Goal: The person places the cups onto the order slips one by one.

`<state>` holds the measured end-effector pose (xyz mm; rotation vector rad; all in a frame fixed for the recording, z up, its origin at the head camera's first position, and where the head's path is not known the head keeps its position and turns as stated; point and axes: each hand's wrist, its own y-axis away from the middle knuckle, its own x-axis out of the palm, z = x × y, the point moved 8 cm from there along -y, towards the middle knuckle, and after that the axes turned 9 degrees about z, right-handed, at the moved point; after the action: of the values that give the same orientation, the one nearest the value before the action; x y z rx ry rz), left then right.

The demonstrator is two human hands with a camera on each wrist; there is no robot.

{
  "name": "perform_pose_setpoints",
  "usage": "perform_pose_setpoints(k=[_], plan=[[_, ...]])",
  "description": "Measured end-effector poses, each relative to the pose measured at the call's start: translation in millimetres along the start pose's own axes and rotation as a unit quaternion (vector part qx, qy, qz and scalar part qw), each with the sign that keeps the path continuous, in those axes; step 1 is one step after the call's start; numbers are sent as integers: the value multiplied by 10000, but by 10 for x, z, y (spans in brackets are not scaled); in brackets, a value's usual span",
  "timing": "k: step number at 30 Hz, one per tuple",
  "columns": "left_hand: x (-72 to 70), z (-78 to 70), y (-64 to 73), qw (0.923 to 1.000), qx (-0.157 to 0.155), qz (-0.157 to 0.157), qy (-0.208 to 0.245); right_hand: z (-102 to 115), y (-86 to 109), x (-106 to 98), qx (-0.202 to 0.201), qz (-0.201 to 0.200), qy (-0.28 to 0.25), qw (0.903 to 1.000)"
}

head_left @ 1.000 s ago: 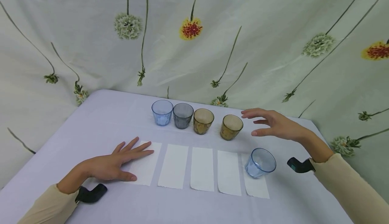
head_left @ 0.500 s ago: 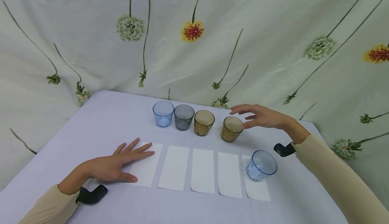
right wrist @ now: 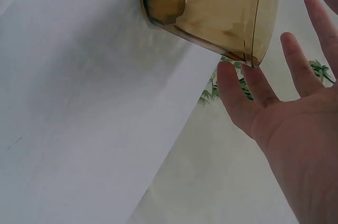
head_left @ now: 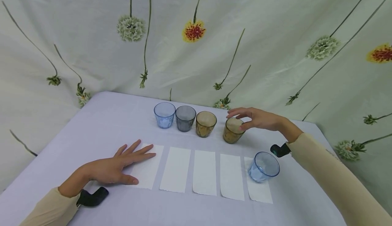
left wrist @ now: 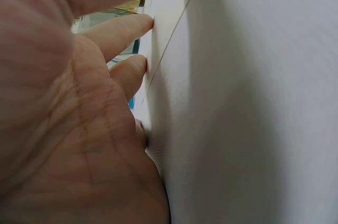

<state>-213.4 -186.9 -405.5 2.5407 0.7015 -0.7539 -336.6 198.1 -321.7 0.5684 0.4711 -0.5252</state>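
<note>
At the back right of the table an amber glass tumbler stands upright. My right hand is over its right side, thumb near the rim and fingers reaching above it. In the right wrist view the fingers of that hand are spread beside the rim of the tumbler; firm contact cannot be made out. My left hand rests with spread fingers on the leftmost white paper strip and the cloth. Up close, the left wrist view shows its palm and fingertips against the surface.
Left of that tumbler stand another amber tumbler, a grey one and a blue one. A second blue tumbler sits on the rightmost paper strip. A floral curtain hangs behind the table.
My right hand has moved left, from beside the right-hand amber tumbler to over its rim. The left hand and the tumblers have stayed in place; the view has shifted slightly.
</note>
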Motion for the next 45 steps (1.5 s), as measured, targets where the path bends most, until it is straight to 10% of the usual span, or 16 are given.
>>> perform_pose_setpoints(k=[26,45], plan=[[-9,-2,-23,10000,-60,56,-54,-68,-75,122,457,235,203,9985],[0,3,6,10000,-78,18,-59,70,-94,163,1,229,599,9979]])
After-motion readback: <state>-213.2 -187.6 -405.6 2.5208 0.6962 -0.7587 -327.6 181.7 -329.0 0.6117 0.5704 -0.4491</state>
